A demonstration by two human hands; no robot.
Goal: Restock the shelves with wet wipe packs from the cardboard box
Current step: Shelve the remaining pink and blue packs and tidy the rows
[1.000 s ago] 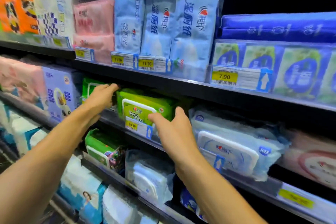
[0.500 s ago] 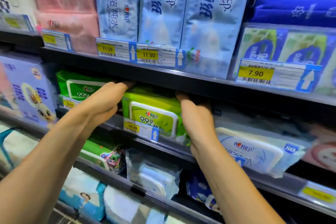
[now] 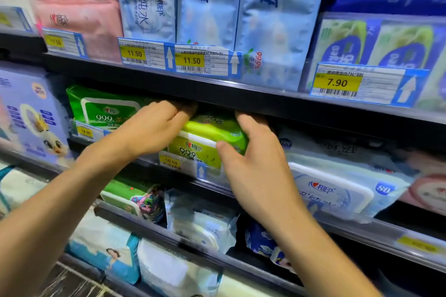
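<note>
The lime-green wet wipe pack (image 3: pixel 210 135) lies between the hands, on the shelf (image 3: pixel 154 169) just behind the 10.50 price tag (image 3: pixel 178 164). The left hand (image 3: pixel 152 128) is laid over its left end with the fingers stretched toward the back; the tips are hidden under the upper shelf board (image 3: pixel 265 101). The right hand (image 3: pixel 258 166) holds the right end, with the thumb pressed on the front face and the fingers bent round the corner. The pack is judged to be soft, rather heavy from moisture, and wrapped in a smooth film that can slip. It is best taken at both short ends and not squeezed in the middle. A darker green pack (image 3: pixel 103 108) is seen just left of the left hand.
</note>
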